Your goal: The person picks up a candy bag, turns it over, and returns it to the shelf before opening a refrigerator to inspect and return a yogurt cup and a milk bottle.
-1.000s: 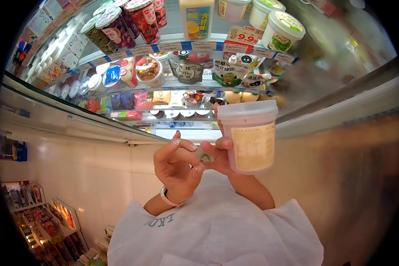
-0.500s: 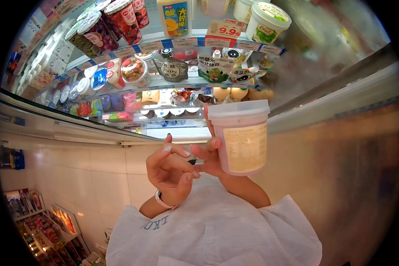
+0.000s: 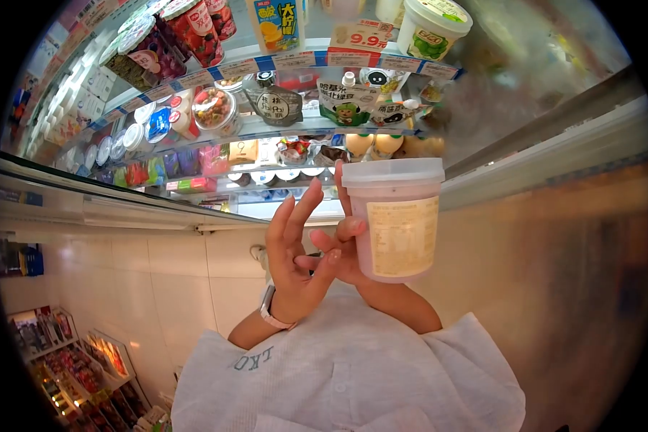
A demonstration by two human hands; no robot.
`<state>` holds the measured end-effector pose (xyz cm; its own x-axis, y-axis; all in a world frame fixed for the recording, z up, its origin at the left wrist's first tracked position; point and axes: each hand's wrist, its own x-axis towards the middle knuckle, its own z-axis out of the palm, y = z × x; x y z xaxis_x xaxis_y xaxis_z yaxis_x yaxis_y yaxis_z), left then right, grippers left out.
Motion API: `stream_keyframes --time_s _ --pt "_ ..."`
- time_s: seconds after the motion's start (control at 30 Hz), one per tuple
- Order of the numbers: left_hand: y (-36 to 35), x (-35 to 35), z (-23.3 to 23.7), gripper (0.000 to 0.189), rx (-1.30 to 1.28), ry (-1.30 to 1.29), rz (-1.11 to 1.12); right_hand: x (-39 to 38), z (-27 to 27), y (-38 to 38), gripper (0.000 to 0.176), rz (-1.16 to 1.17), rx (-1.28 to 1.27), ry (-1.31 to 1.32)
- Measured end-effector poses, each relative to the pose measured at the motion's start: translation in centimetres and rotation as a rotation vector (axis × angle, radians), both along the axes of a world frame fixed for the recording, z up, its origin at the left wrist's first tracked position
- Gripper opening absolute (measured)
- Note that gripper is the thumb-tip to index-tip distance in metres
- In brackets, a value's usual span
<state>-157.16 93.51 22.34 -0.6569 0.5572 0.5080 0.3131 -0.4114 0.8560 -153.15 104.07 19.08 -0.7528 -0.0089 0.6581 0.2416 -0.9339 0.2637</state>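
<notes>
Right fingers [image 3: 350, 229] hold the tub [image 3: 397, 189], label [image 3: 405, 236] edges uncovered.

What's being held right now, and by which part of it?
The right hand holds the lidded tub by its left side; the rest of the hold is hidden.

Both hands up front, close together at frame center. Left forearm [image 3: 253, 330] runs toward 2 o'clock, left wrist [image 3: 277, 311] bent so the left hand [image 3: 294, 263] points up. Two left fingers [image 3: 306, 209] extended, one at 12, one at 1 o'clock; left thumb [image 3: 326, 270] angled to 1, toward the right hand [image 3: 347, 255]. Right forearm [image 3: 403, 306] comes in toward 10 o'clock. Right hand in a holding grip, one finger up at 12, another bent toward 2. Overlap at the lower fingers; contact there likely, can't confirm.
</notes>
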Motion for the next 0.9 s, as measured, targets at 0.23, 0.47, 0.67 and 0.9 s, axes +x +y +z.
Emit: stream_keyframes --time_s 0.23,0.47,0.67,0.9 --pt "-1.0 0.3 -1.3 0.043 0.000 0.015 0.191 0.1 0.1 0.1 0.057 -0.162 0.099 0.045" --pt "-1.9 0.7 -2.5 0.013 -0.032 0.067 0.330 0.6 -0.3 0.8 0.057 -0.179 0.097 0.064" --pt "-1.8 0.9 -2.9 0.018 0.054 -0.017 0.215 0.7 0.6 1.0 0.055 -0.171 0.099 0.080" --pt "-1.7 1.3 -3.0 0.022 0.117 -0.257 0.084 0.2 0.0 0.7 0.053 -0.175 0.075 0.128"
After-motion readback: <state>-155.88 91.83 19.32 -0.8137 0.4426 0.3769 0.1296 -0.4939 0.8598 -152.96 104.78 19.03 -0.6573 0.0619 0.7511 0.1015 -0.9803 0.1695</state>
